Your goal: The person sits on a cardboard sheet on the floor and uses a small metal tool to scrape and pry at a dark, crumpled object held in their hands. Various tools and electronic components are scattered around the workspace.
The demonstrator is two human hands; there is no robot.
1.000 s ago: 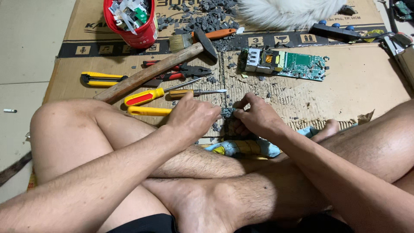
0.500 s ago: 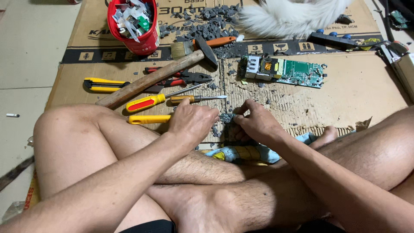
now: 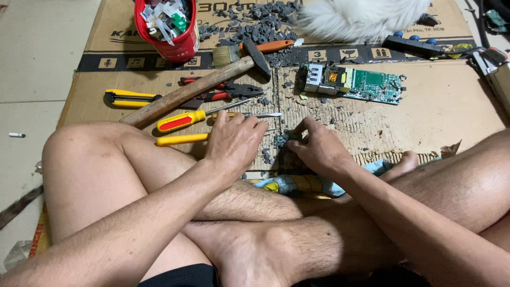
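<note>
I sit cross-legged on flattened cardboard. My left hand rests palm down near the cardboard's front edge, fingers curled over the shaft of a thin screwdriver. My right hand pinches a small dark circuit piece against the cardboard with fingertips. The two hands sit close together, the small piece between them. Whether the left hand truly grips the screwdriver is hard to tell.
A wooden-handled hammer, yellow-handled pliers, red pliers and a red-yellow screwdriver lie to the left. A green circuit board, grey debris, a red tub of parts, a brush and white fur lie beyond.
Both hands stay at the same spot on the cardboard; the right fingers have shifted slightly on the small piece. The view has tilted a little.
</note>
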